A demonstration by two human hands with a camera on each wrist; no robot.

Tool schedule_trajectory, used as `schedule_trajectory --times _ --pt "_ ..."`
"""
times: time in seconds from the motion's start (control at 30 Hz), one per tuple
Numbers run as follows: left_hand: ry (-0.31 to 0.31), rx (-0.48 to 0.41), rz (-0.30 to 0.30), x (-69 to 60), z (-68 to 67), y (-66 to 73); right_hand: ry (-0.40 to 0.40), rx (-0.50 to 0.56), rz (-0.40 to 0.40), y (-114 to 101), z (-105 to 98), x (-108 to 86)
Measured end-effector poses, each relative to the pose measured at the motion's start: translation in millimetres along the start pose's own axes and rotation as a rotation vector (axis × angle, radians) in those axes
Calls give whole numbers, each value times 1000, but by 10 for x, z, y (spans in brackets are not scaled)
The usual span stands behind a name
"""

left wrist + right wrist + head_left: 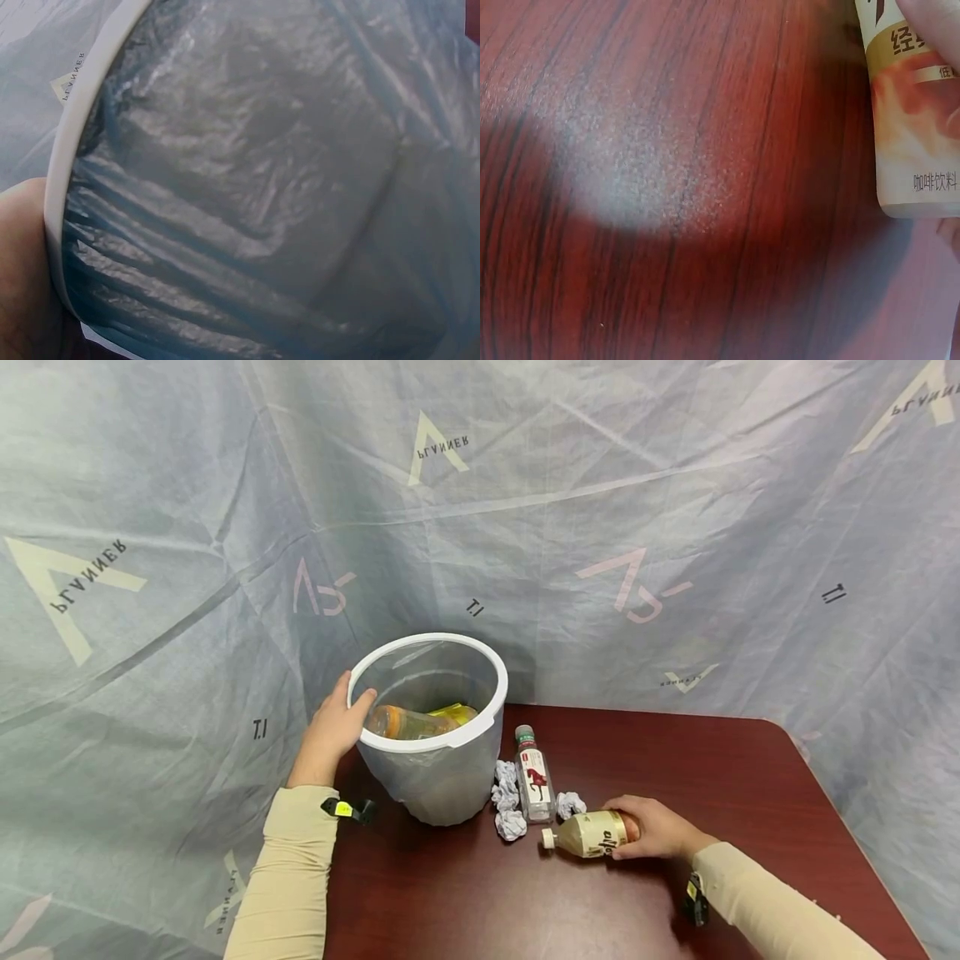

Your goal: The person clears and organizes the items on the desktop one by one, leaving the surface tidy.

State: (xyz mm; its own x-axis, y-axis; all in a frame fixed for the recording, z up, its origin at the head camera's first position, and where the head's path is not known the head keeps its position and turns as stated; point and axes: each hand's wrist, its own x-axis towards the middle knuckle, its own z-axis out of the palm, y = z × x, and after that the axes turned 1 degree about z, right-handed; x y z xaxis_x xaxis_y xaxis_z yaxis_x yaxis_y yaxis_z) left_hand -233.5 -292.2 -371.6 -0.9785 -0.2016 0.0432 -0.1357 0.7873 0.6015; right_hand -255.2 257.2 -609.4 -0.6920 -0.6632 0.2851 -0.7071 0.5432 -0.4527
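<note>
On the left of the table, my left hand (335,727) grips the white rim of a trash bin (450,781), thumb over the edge. The left wrist view shows the bin's lined side (262,187) and part of that hand (22,262). Inside the bin lie an orange-capped plastic bottle (408,723) and something yellow (457,713). My right hand (656,831) holds a coffee drink bottle (592,835) round its base end, the bottle sideways with its white cap toward the bin. The bottle's labelled bottom (911,150) shows at the right wrist view's edge.
Between bin and coffee bottle lies a clear bottle (534,781) with a red-and-white label. Several crumpled paper balls (511,825) lie beside it, one paper ball (571,805) just behind the coffee bottle. Grey printed sheeting (525,527) hangs behind the dark red table (480,902).
</note>
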Motion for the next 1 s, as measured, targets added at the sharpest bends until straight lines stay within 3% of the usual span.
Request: schedule_trajectory --times 0.2,0.5,1.0 --pt "-7 -4 3 -10 -4 17 49 11 -12 -45 -116 52" --pt "-3 9 10 -5 -16 10 113 26 -6 -194 -401 312" --pt "-6 28 0 -5 -10 14 162 -27 27 -433 -1071 809"
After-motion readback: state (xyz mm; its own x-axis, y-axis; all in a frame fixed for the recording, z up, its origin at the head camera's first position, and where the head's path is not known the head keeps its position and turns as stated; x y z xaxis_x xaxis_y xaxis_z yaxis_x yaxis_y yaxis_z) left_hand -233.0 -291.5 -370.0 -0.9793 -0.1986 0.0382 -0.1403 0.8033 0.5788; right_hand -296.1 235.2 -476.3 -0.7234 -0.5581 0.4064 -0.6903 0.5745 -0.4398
